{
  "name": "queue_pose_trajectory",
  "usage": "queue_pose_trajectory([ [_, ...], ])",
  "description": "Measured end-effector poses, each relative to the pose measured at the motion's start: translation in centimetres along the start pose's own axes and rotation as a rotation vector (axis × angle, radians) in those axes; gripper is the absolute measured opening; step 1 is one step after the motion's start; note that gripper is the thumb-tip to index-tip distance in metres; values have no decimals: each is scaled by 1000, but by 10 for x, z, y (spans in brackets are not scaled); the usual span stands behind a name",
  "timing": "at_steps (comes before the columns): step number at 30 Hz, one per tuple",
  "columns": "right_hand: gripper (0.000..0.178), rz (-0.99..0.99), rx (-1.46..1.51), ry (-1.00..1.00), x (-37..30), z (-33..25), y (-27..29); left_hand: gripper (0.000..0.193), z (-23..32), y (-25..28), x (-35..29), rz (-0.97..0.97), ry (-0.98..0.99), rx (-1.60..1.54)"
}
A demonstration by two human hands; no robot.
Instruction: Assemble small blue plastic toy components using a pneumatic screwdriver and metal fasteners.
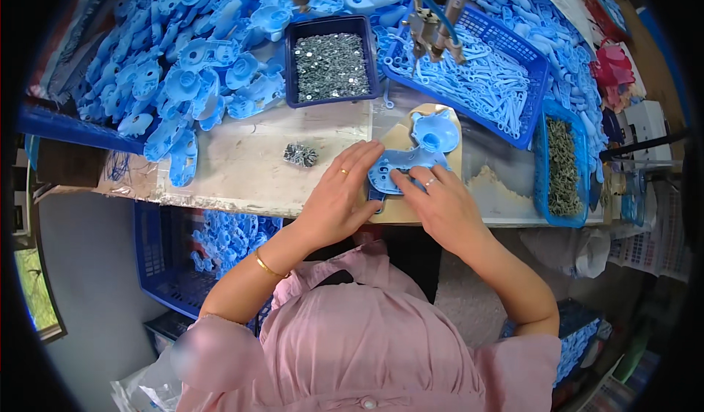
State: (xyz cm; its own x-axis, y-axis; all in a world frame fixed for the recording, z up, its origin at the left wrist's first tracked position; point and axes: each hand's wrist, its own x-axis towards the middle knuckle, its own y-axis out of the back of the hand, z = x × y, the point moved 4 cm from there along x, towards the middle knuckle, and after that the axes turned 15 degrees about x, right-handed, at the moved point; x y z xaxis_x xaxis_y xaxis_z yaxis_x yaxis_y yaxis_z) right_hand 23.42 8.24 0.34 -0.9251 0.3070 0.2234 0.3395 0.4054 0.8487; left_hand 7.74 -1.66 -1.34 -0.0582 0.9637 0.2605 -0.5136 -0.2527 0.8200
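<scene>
A light blue plastic housing half (400, 164) with a round cup-shaped end lies on a tan board at the table's front edge. My left hand (339, 190) is closed at its left side, fingers together along the rim and thumb by a small dark blue piece (376, 196). From the right, my right hand (446, 205) presses its bent fingertips onto the housing's lower part. Whether a small part sits under those fingertips is hidden. A little heap of metal screws (300, 155) lies on the table left of my left hand.
Behind stand a dark tray (291, 82) of small metal parts and a blue basket (539, 82) of light blue plastic strips. A blue bin (581, 137) of springs or screws sits right. Blue housings (183, 82) pile up left. A metal tool head (433, 34) hangs above.
</scene>
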Motion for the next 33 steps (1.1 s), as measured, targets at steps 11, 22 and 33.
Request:
queue_pose_trajectory([
  [11, 38, -185, 41, -44, 6, 5, 1, 70, 17, 0, 10, -102, -59, 121],
  [22, 23, 324, -216, -353, 12, 171, 96, 59, 27, 2, 22, -134, -126, 207],
  [33, 18, 233, -120, 38, 38, 185, 92, 51, 32, 3, 24, -108, -118, 264],
])
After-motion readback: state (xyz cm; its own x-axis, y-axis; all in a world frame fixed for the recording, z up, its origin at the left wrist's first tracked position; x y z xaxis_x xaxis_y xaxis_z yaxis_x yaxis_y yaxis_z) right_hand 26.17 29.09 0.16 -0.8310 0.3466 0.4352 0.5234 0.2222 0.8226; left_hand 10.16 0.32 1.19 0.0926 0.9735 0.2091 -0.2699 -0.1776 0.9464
